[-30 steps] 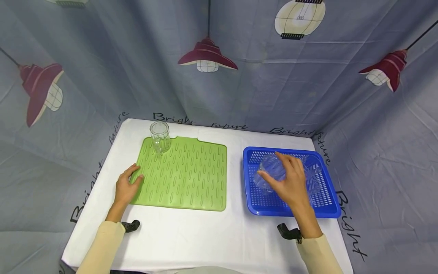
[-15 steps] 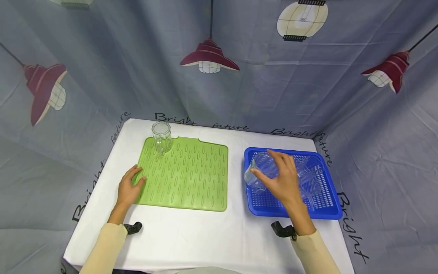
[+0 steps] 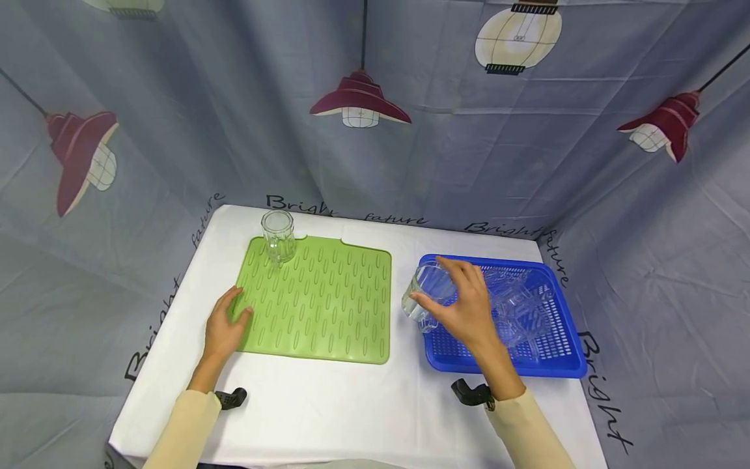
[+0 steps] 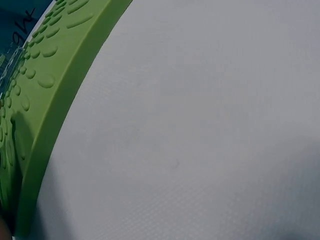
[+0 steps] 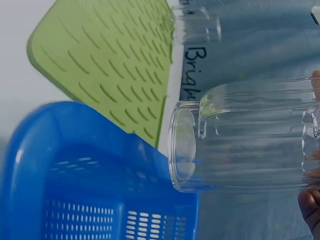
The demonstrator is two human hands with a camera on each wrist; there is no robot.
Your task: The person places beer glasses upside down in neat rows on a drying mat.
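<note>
My right hand [image 3: 463,306] holds a clear glass mug [image 3: 426,293] between thumb and fingers, tilted over the left end of the blue basket [image 3: 504,372]. The right wrist view shows the mug [image 5: 250,140] lying sideways in the frame, its handle on the upper side and fingertips at its far end. My left hand [image 3: 225,326] rests at the left edge of the green drying mat [image 3: 328,306], fingers relaxed. Another glass mug [image 3: 278,236] stands on the mat's back left corner. In the left wrist view the mat's edge [image 4: 65,95] shows, with the hand almost wholly out of frame.
More clear glassware [image 3: 518,309] lies in the right part of the basket. A white cloth [image 3: 351,410] covers the table, and a grey printed curtain [image 3: 281,150] hangs close behind it and at both sides.
My right hand has moved left with the glass mug, from inside the basket to over its left rim. The left hand stays by the mat's edge.
</note>
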